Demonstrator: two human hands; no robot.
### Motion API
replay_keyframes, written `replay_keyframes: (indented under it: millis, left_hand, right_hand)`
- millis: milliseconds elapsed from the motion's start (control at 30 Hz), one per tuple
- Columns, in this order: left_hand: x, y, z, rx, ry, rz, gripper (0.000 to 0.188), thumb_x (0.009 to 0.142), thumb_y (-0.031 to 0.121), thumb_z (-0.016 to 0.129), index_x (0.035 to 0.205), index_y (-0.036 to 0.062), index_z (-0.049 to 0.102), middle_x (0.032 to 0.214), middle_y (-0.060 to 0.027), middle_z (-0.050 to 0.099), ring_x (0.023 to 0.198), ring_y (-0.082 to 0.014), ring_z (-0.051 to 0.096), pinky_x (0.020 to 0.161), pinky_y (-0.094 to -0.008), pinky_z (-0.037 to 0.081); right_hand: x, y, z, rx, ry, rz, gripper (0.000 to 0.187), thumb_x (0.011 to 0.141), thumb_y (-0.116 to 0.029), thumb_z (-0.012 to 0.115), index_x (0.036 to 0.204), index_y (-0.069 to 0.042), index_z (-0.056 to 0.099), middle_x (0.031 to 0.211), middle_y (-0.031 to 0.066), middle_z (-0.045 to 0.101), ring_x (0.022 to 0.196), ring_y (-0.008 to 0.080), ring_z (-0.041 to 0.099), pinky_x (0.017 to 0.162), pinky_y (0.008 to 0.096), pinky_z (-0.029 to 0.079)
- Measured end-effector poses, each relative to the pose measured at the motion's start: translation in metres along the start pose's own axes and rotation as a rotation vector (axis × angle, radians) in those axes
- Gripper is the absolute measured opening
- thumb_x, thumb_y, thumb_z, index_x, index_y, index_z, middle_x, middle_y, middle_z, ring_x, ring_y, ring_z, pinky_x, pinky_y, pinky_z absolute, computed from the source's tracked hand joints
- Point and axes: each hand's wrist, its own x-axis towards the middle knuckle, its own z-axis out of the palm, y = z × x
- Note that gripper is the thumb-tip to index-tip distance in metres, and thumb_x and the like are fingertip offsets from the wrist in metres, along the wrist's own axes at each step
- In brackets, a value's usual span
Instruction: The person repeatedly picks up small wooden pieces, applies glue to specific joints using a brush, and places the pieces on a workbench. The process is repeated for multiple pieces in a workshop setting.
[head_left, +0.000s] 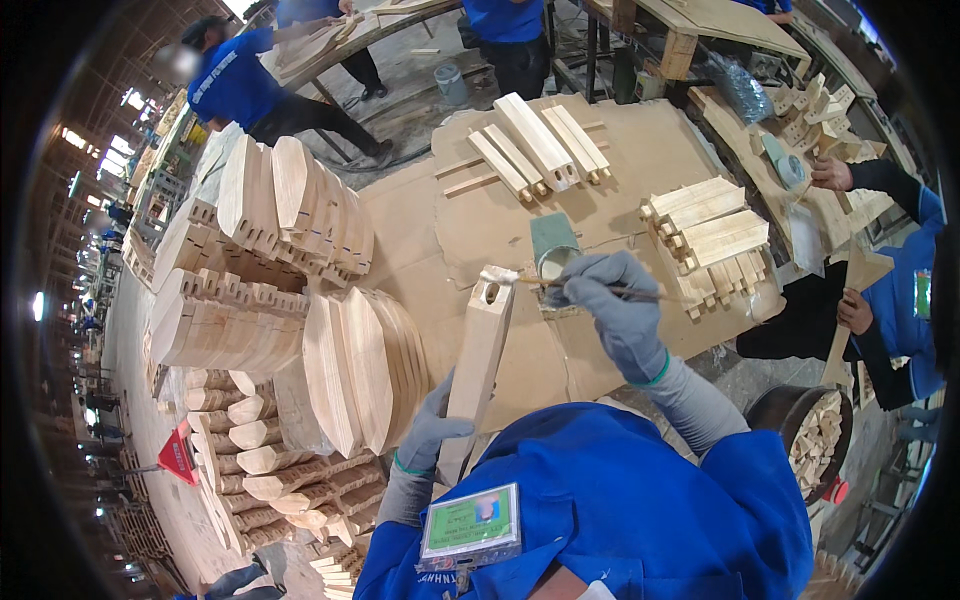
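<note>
Left hand (434, 434) curls its fingers around a wooden post (480, 365); right hand (618, 312) pinches a brush (540, 282) between fingertips at the post's upper end.

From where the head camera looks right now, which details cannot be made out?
Head view:
Left hand: some fingers are hidden behind the wooden piece.
Thin stick: the right hand covers its middle.
Badge: small print too small to read.
Co-worker on the right: partly cut off by the picture's dark rim.

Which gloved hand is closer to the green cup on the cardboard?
Right. The right hand is close by the cup; the left hand is farther away, holding the wooden post.
</note>
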Motion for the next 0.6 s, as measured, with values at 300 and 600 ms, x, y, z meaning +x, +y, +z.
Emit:
replay_keyframes:
  millis: [300,600]
  left_hand:
    - [0.001,0.009,0.012,0.023,0.045,-0.026,0.082,0.054,0.024,0.072,0.127,-0.0036,0.047,0.115,-0.0139,0.059,0.104,-0.022,0.058,0.09,-0.0312,0.045]
    - [-0.003,0.011,0.014,-0.008,0.055,-0.076,0.084,0.052,0.022,0.072,0.127,-0.0051,0.046,0.117,-0.0148,0.058,0.109,-0.0233,0.056,0.095,-0.0322,0.042]
  right_hand:
    - [-0.02,0.011,-0.002,-0.034,-0.1,-0.068,0.015,0.079,0.013,0.056,0.085,0.001,0.05,0.096,0.0172,0.058,0.087,0.0213,0.062,0.081,0.032,0.052]
    - [-0.015,0.026,-0.011,-0.033,0.007,-0.096,0.01,0.082,0.007,0.059,0.087,0.0,0.054,0.097,0.0125,0.061,0.088,0.0175,0.062,0.081,0.0292,0.051]
